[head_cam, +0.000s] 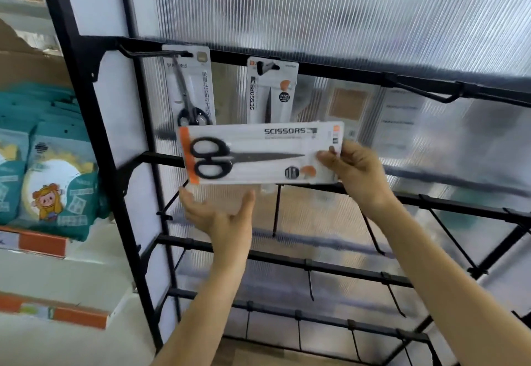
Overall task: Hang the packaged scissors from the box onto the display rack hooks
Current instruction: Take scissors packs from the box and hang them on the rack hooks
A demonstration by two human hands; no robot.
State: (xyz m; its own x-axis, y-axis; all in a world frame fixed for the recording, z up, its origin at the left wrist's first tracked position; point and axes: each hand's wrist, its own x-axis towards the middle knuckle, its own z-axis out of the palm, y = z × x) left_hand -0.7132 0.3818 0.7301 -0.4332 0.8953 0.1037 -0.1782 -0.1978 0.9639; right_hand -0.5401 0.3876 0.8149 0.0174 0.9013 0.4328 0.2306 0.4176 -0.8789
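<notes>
A white pack of black-handled scissors [258, 154] marked SCISSORS lies sideways in front of the black display rack [94, 124], handles to the left. My right hand [355, 173] pinches its right end, by the hang tab. Below its left half, my left hand [221, 212] is open, palm up, fingertips close to the pack's lower edge. On the top bar two packs hang: a grey-handled scissors pack [189, 86] on the left hook and a second SCISSORS pack [271, 89] beside it. A bare hook [422, 92] sticks out at the upper right. No box is visible.
Several bare black hooks [372, 233] stick out from the lower bars. Ribbed translucent panels [316, 6] back the rack. At the left, teal snack bags [57, 181] stand on a white shelf with orange labels [43, 243].
</notes>
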